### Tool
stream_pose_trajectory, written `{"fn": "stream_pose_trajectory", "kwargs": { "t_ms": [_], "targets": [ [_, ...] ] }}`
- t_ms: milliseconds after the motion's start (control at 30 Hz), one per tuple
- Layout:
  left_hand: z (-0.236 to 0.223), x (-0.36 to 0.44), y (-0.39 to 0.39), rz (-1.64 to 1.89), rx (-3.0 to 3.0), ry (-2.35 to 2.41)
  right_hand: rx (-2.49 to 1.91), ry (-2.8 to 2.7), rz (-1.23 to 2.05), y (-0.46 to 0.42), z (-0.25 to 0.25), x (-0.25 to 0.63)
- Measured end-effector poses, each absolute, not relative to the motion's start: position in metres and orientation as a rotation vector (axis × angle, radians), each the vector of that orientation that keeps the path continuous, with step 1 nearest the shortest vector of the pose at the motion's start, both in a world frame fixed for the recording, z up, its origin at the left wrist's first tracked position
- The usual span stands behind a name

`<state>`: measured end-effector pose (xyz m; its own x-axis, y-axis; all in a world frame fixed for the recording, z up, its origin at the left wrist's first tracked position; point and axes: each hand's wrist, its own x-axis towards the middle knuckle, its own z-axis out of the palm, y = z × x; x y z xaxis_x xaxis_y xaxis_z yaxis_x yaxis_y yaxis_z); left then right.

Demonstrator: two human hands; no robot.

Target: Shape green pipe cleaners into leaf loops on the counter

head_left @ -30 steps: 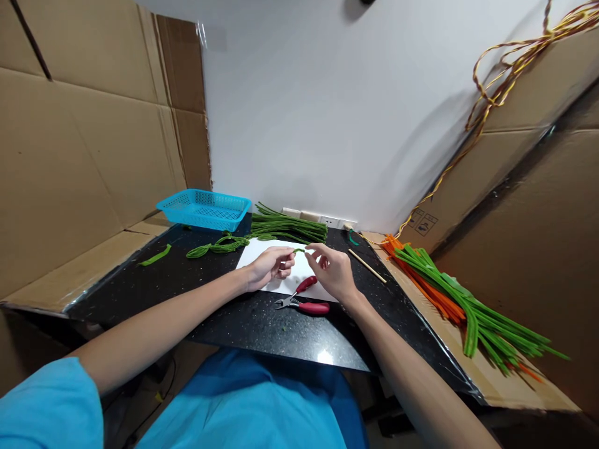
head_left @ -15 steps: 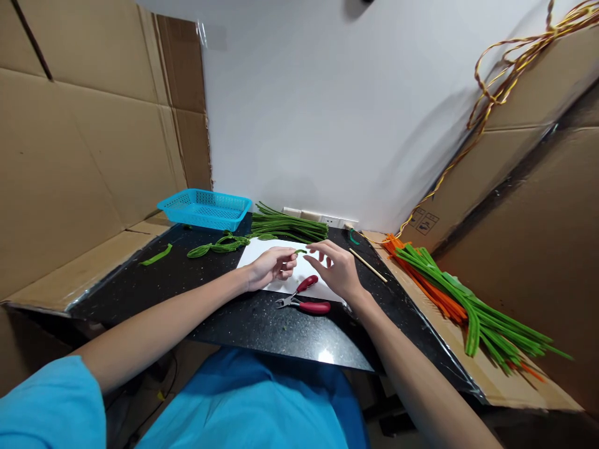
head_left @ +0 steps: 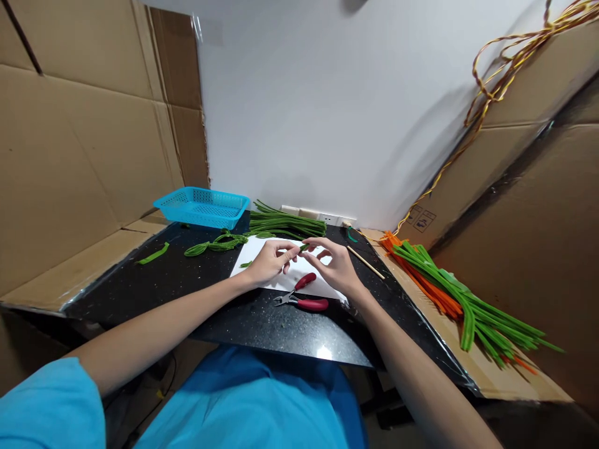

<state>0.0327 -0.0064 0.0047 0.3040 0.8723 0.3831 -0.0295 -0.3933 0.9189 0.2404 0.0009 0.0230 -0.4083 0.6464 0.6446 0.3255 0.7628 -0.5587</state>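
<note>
Head view: white wall (head_left: 327, 112) beyond both my hands; cardboard panels (head_left: 93, 137) standing to the left and right of them.
Black tabletop (head_left: 281, 330): beneath both my hands and on the near side of them.
Bright green stems (head_left: 468, 299): well to the right of my right hand, overlapping orange stems (head_left: 435, 293).
White sheet (head_left: 249, 248): on the tabletop, under my hands.
Blue basket (head_left: 201, 218): beyond my left hand, to its left.
Dark green bundle (head_left: 287, 222): just beyond my hands.
Left hand (head_left: 274, 259): thumb and finger pinched on the short green piece.
Right hand (head_left: 337, 265): fingertips narrowly spaced at the same piece; whether I grip it, I cannot tell.
Looped green pieces (head_left: 213, 245): left of my left hand.
Red-handled pliers (head_left: 304, 302): nearer me than my hands, handles spread.
Wooden stick (head_left: 366, 262): right of my right hand.
Light green strip (head_left: 153, 254): well left of my left hand.
Short green piece (head_left: 304, 247): between my two hands, at the fingertips.
</note>
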Motion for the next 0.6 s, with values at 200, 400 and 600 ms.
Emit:
{"fn": "stream_pose_trajectory", "kwargs": {
  "t_ms": [200,400,600],
  "targets": [
    [0.0108,0.0287,-0.0067,1.191,1.628,0.838,-0.758,-1.968,0.554,0.0046,0.0216,0.2434],
    [0.0090,0.0297,-0.0064,1.163,1.597,0.821,-0.770,-1.985,0.534,0.0071,0.0173,0.2397],
    [0.0069,0.0292,-0.0036,1.186,1.540,0.834,-0.820,-2.046,0.469,0.0087,0.0136,0.2387]
  ]
}}
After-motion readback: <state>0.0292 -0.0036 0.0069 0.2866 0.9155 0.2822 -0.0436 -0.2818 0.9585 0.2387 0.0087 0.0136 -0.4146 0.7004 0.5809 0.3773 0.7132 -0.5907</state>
